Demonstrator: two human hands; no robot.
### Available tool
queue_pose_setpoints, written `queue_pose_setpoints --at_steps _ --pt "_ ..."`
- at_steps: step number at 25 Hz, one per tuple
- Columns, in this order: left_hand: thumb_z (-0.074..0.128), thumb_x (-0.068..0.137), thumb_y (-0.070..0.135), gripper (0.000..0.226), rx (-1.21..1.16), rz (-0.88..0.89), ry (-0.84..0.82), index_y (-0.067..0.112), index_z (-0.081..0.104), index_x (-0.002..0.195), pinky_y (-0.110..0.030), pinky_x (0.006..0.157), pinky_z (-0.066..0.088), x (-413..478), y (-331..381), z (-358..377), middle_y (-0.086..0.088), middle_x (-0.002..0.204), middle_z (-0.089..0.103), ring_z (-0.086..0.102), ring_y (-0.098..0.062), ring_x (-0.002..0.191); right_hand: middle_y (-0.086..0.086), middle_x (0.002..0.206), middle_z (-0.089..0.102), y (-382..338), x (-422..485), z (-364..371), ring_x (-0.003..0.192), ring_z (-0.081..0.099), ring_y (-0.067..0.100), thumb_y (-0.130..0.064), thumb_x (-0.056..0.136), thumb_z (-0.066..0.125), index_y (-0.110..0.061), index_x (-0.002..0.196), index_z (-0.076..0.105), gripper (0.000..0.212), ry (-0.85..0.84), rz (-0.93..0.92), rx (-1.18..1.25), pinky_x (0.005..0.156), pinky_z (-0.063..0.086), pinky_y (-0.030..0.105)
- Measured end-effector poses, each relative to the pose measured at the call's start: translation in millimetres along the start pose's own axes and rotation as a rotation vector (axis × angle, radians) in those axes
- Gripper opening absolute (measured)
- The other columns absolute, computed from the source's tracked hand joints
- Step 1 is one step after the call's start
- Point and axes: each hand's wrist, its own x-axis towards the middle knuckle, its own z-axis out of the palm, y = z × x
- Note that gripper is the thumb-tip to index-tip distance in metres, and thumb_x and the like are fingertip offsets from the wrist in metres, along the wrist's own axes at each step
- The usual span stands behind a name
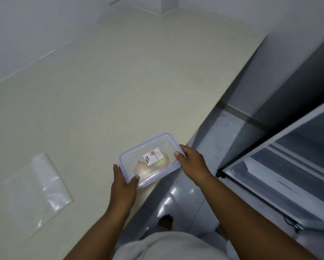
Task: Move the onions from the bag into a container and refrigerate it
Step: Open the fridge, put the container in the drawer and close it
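Note:
A clear plastic container [157, 145] with a blue-rimmed lid and a white sticker holds onions [141, 167], seen through the lid. It is at the front right edge of the beige counter [120, 81], partly over the edge. My left hand [122, 186] grips its near left corner, thumb on the lid. My right hand [192, 163] grips its right end. The empty clear plastic bag [39, 186] lies flat on the counter to the left.
The open fridge door [281, 175] stands at the right, its inner shelves facing me. The grey fridge body [289, 76] rises behind it. Glossy floor tiles [178, 199] and my bare foot show below the counter edge. White walls bound the counter at the back.

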Motion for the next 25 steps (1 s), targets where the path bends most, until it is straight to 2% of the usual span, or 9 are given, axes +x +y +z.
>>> queue_pose_setpoints --at_steps 2,4,8,11,14,18,22,23,25 --pt "0.061 0.088 0.015 0.053 -0.002 0.088 -0.071 0.053 0.045 0.121 -0.03 0.085 0.051 -7 17 27 0.02 0.123 0.059 0.058 -0.012 0.115 -0.007 0.097 0.072 21 -20 -33 0.09 0.065 0.008 -0.03 0.094 0.05 -0.034 0.108 0.066 0.022 0.099 -0.002 0.073 0.074 0.05 0.017" --pt "0.065 0.084 0.016 0.052 0.014 0.149 -0.172 0.059 0.048 0.109 -0.02 0.075 0.046 -15 35 60 0.027 0.111 0.059 0.058 0.0 0.106 -0.015 0.094 0.071 43 -40 -69 0.087 0.064 -0.001 -0.031 0.094 0.051 -0.042 0.103 0.064 0.02 0.195 0.002 0.129 0.069 0.047 0.008" --pt "0.066 0.075 0.02 0.061 0.064 0.262 -0.475 0.043 0.048 0.129 -0.029 0.091 0.049 -37 65 149 0.016 0.124 0.063 0.06 -0.002 0.114 -0.017 0.094 0.07 99 -81 -148 0.087 0.064 -0.003 -0.03 0.094 0.052 -0.04 0.104 0.063 0.019 0.398 0.097 0.161 0.072 0.048 0.013" --pt "0.068 0.076 0.025 0.069 0.109 0.261 -0.691 0.042 0.043 0.137 -0.031 0.096 0.047 -53 76 228 0.016 0.13 0.062 0.059 -0.003 0.119 -0.012 0.101 0.07 154 -110 -204 0.091 0.064 0.001 -0.031 0.095 0.053 -0.033 0.116 0.063 0.024 0.571 0.203 0.192 0.073 0.045 0.009" --pt "0.073 0.08 0.017 0.063 0.142 0.199 -0.794 0.035 0.047 0.134 -0.034 0.094 0.051 -64 78 308 0.012 0.127 0.062 0.06 -0.014 0.12 -0.01 0.102 0.069 207 -133 -247 0.089 0.061 -0.006 -0.031 0.095 0.055 -0.034 0.118 0.063 0.025 0.723 0.291 0.228 0.069 0.043 0.0" --pt "0.071 0.086 0.014 0.058 0.222 0.126 -0.902 0.028 0.046 0.136 -0.05 0.105 0.046 -68 72 414 0.002 0.136 0.055 0.053 -0.022 0.126 -0.013 0.098 0.064 285 -138 -293 0.079 0.056 -0.02 -0.029 0.095 0.056 -0.031 0.122 0.062 0.028 0.868 0.389 0.259 0.065 0.037 -0.006" --pt "0.067 0.088 0.014 0.059 0.234 0.127 -0.958 0.032 0.044 0.139 -0.035 0.101 0.047 -65 66 512 0.006 0.133 0.057 0.054 -0.018 0.125 -0.007 0.101 0.063 359 -113 -336 0.077 0.053 -0.004 -0.029 0.096 0.054 -0.02 0.122 0.064 0.03 0.966 0.478 0.215 0.065 0.035 -0.007" --pt "0.066 0.089 0.011 0.06 0.229 0.129 -0.96 0.031 0.044 0.14 -0.033 0.1 0.047 -62 65 534 0.004 0.134 0.058 0.054 -0.019 0.124 -0.003 0.105 0.066 376 -104 -347 0.083 0.056 0.005 -0.03 0.096 0.054 -0.018 0.122 0.064 0.031 0.976 0.496 0.219 0.07 0.036 -0.002" --pt "0.064 0.089 0.005 0.062 0.227 0.144 -0.952 0.028 0.044 0.142 -0.033 0.098 0.048 -53 62 574 0.0 0.134 0.058 0.058 -0.019 0.118 0.007 0.114 0.069 410 -82 -367 0.098 0.063 0.02 -0.032 0.096 0.052 -0.015 0.12 0.064 0.032 0.991 0.519 0.18 0.081 0.039 0.017"
